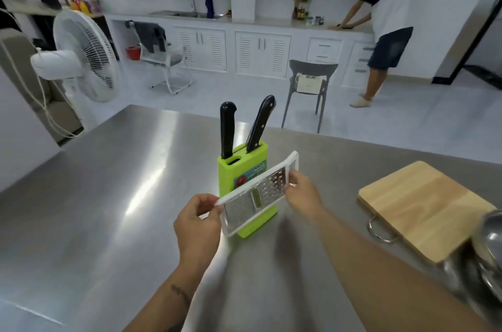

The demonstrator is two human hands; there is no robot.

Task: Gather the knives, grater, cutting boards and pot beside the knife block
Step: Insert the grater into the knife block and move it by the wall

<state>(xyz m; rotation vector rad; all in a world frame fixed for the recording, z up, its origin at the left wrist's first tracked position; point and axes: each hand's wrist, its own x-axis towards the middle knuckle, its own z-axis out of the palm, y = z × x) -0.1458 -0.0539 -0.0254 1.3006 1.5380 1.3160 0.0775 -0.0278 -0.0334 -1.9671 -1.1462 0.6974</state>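
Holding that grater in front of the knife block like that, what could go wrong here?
The grater is held in the air only by its ends, left hand and right hand, so it might slip. Its metal teeth sit close to the right fingers. Setting it down could nudge the knife block with its two knives.

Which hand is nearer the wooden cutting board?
Right. The right hand holds the grater by its far end, toward the wooden cutting board; the left hand holds the opposite end, farther off.

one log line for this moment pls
left hand + right hand: hold grater by its ends, off table | knife block: behind grater, two knives in | cutting board, pot: right, not gathered
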